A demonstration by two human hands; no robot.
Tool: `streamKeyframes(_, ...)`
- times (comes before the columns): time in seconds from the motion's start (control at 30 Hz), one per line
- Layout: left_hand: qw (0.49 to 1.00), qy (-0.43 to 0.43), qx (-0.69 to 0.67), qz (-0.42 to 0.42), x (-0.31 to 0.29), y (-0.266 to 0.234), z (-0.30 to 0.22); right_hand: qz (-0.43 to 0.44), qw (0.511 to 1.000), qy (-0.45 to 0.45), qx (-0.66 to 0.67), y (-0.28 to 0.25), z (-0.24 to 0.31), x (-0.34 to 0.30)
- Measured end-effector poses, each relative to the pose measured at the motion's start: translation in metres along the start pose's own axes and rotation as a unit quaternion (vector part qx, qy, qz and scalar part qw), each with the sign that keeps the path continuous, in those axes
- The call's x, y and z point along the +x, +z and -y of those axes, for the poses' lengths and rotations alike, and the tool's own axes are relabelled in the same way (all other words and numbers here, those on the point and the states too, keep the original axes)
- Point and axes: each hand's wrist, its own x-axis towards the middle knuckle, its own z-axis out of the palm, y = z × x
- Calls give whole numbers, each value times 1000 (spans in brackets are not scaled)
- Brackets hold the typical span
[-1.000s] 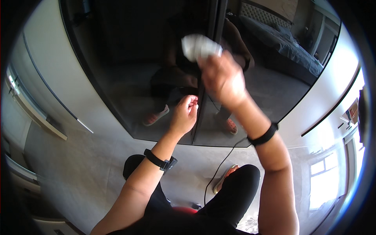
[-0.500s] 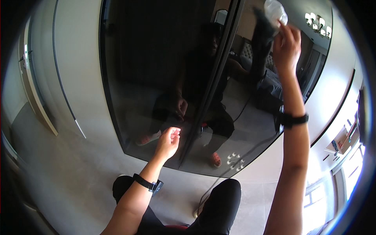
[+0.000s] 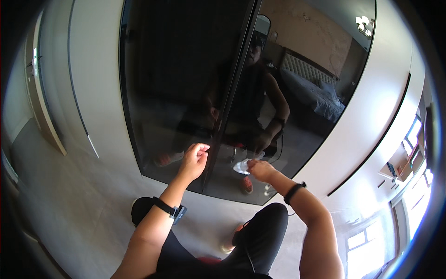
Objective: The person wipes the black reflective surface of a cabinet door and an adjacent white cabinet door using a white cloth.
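Note:
My right hand (image 3: 263,171) is closed on a crumpled white wipe (image 3: 241,166), thin like a tissue or cloth. It is held against or just before the lower part of the right dark glass door (image 3: 297,125). Beside the seam between the doors, my left hand (image 3: 193,161) is loosely closed, fingers curled, with nothing visible in it. Behind it is the left dark glass door (image 3: 172,79); whether the fingers touch the glass I cannot tell. Both glossy doors mirror my arms and legs.
White cabinet panels flank the glass: the left panel (image 3: 97,56) and the right panel (image 3: 357,121), with a long dark handle strip (image 3: 371,172). A door (image 3: 44,102) stands at far left. Below lies grey tiled floor (image 3: 93,200). My knees are close to the doors.
My right hand has come down from the top of the right door to its lower part, still holding the wipe. My left hand has barely moved. The view has shifted slightly.

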Motion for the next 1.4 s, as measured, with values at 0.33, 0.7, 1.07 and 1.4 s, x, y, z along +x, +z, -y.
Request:
streamKeyframes(0.33, 998, -31, 48, 3, 13, 4, -35, -656, 715, 234, -62, -242, -152, -41)
streamKeyframes(0.7, 989, 5, 110, -99, 24, 20, 23, -305, 951, -25, 53, -18, 22, 55)
streamKeyframes(1.07, 948, -10, 275, -163, 27, 7, 24, -373, 927, -2, 24, -94, 2, 23)
streamKeyframes(1.4, 931, -2, 278, -238, 30, 15, 38, -729, 556, 398, 19, -275, -173, -6)
